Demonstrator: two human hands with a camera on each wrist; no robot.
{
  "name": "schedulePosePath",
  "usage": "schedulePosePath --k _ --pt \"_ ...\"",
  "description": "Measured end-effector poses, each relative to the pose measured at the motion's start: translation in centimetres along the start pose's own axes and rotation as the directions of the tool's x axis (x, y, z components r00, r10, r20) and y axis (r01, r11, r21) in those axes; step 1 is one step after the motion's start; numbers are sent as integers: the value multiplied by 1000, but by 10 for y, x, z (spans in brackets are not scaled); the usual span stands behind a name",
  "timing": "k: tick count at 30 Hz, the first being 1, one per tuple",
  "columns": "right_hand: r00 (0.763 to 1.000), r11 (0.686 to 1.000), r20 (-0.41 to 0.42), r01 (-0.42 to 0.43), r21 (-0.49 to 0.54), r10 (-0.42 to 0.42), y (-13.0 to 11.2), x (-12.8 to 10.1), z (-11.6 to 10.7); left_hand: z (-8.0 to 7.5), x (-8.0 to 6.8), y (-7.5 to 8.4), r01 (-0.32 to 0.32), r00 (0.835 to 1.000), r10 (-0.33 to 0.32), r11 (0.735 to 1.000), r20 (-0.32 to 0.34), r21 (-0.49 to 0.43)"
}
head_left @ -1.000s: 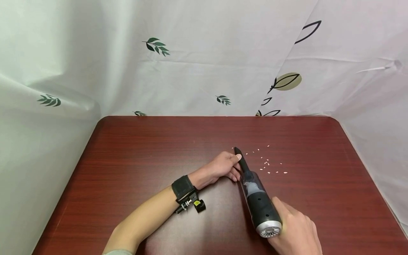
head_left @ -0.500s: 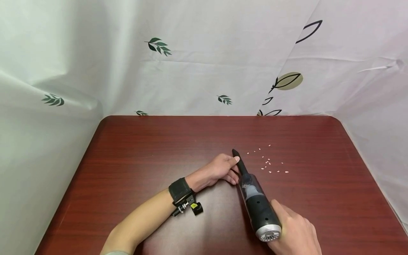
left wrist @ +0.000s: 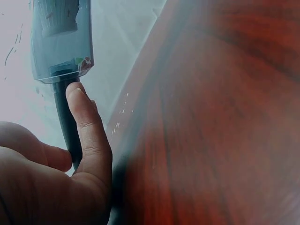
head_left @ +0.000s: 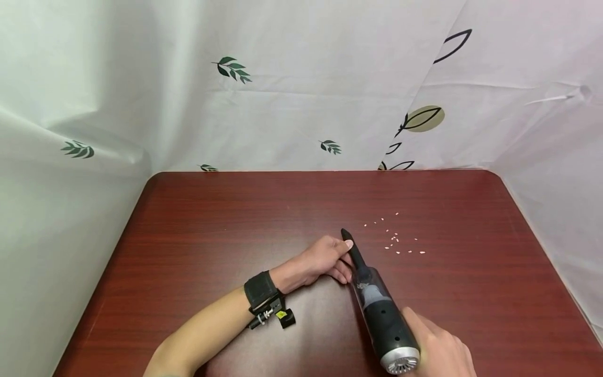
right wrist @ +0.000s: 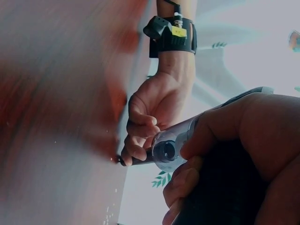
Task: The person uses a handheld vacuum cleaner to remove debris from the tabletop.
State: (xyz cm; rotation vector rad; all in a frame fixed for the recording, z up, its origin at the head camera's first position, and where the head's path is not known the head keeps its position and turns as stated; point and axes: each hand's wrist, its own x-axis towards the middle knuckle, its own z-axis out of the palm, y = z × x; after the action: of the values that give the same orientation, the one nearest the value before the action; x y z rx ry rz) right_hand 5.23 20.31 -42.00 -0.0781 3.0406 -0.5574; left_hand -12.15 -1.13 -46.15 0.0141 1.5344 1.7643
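The right hand [head_left: 442, 346] grips a handheld vacuum [head_left: 385, 317], the left hand [head_left: 325, 260] pinches its nozzle [head_left: 357, 258], and white grains [head_left: 395, 240] lie right of it.

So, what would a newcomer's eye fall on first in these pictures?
Probably the black handheld vacuum, slanting across the head view right of centre, gripped toward its rear by the right hand while the left hand holds its slim nozzle. Next, the small white specks scattered on the reddish-brown table, to the right of the nozzle. Behind the table hangs a pale curtain with leaf prints.
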Motion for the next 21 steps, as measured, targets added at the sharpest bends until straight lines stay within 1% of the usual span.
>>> schedulePosePath --k 4,8,11,16,21 --pt "998 999 46 -48 4 48 2 -2 -1 2 0 -2 -4 1000 4 1000 15 3" --pt "987 994 125 -105 9 103 4 -1 -3 3 2 -2 -3 1000 3 1000 27 4" --pt "981 992 152 -122 8 120 5 1 -5 5 6 -3 -5 999 5 1000 35 2" --pt "981 990 141 -137 21 133 6 3 -10 10 16 -1 -12 999 12 1000 38 -9" --pt "984 990 113 -143 10 141 7 5 -13 16 24 3 0 999 1 1000 32 -17"
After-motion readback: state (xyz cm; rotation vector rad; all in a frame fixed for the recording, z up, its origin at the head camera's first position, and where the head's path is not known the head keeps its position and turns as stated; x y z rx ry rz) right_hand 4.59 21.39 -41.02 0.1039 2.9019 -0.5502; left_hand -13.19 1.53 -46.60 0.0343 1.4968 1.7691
